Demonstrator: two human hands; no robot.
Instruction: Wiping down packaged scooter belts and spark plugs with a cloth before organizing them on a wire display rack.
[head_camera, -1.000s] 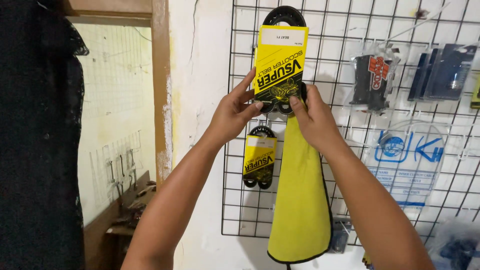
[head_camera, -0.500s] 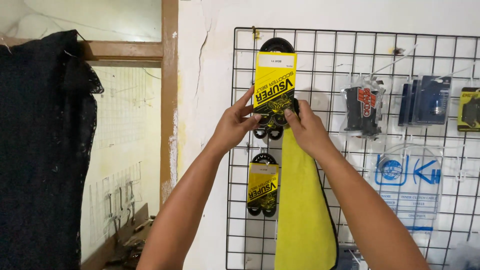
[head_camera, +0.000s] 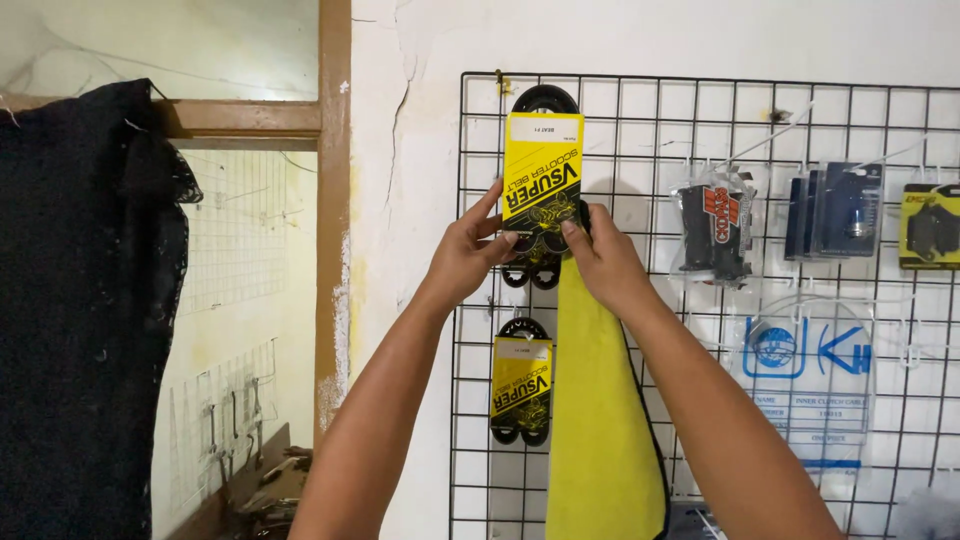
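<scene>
A black belt in a yellow card sleeve (head_camera: 541, 170) hangs at the top of a black wire grid panel (head_camera: 640, 120) on the white wall. My left hand (head_camera: 470, 250) grips the sleeve's lower left edge. My right hand (head_camera: 600, 260) pinches its lower right edge and also holds a yellow cloth (head_camera: 600, 420) that hangs straight down below it. A second, smaller belt in a yellow sleeve (head_camera: 521, 380) hangs lower on the grid, left of the cloth.
Packaged parts hang on the grid to the right: a clear pack with black grips (head_camera: 712, 230), a dark blue pack (head_camera: 833, 210), a yellow pack (head_camera: 930, 225), a clear bag with blue print (head_camera: 810, 380). A wooden post (head_camera: 333, 220) and black cloth (head_camera: 90, 320) stand left.
The view has tilted up and shifted, so the grid's top edge now shows. Both hands stay on the lower end of the top belt's sleeve, with the cloth still hanging.
</scene>
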